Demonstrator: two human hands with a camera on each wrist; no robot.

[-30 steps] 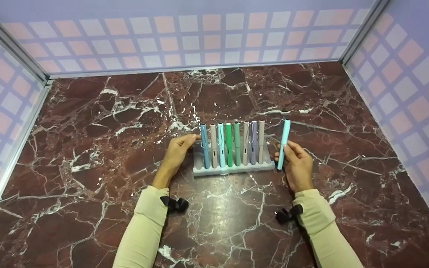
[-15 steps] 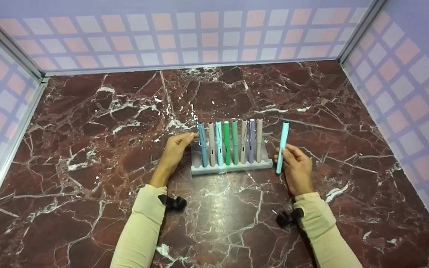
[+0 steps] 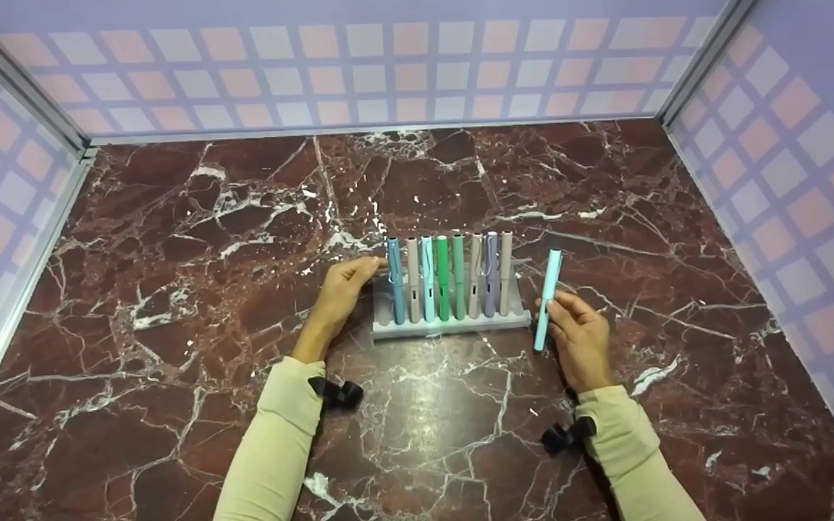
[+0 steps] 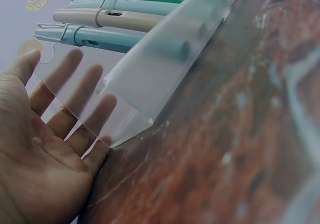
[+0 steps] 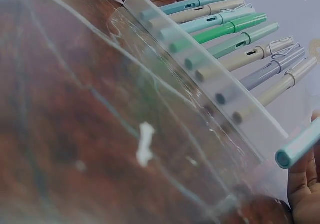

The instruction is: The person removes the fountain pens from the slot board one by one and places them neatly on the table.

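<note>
Pink and white squares pattern the lilac walls (image 3: 417, 58) around your counter (image 3: 171, 253), a dark red marbled surface with white veins. Near its middle you have a clear stand (image 3: 453, 330) with eight pens (image 3: 443, 278) in a row; from your left they run blue, beige, pale blue, green, sage, beige, purple, beige. Your left hand (image 3: 343, 289) holds the stand at its left edge, with the thumb (image 4: 25, 66) at the rim and the fingers (image 4: 44, 97) behind the clear panel, where you see them through it. Your right hand (image 3: 582, 340) pinches an aqua pen (image 3: 552, 282) between thumb and fingers, just beside the stand's right end and apart from it. You hold that pen nearly vertical, its top tilted slightly right. Pale sleeves (image 3: 265, 441) cover your forearms, and each wrist wears a black camera (image 3: 342, 394).
</note>
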